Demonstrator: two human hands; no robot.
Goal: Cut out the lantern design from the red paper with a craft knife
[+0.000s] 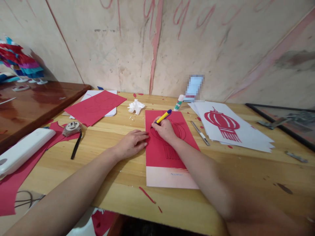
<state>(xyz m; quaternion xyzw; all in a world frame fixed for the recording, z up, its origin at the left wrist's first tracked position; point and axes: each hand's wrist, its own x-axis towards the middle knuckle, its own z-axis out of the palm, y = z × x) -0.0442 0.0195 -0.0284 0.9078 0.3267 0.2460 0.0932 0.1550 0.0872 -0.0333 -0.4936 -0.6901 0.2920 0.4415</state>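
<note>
My right hand (166, 131) grips a yellow pen (162, 117) with a blue end, its tip down on a sheet of red paper (155, 154). Dark outlines of a lantern with a fringe are drawn on that sheet; my hand and forearm cover part of them. Beneath it lies a pale pink pad (159, 178) whose lower strip shows. My left hand (133, 144) rests flat on the wooden table with fingers stretched out, the tips at the red sheet's left edge. To the right, a cut-out red paper lantern (221, 121) lies on white sheets (248, 137).
A craft knife (200, 133), a glue stick (178, 102) and a blurred phone (194, 87) stand or lie beyond my right hand. Crumpled tissue (136, 107), another red sheet (95, 106), a tape measure (71, 128) and a white case (27, 149) are leftward. A black frame (283, 131) lies far right.
</note>
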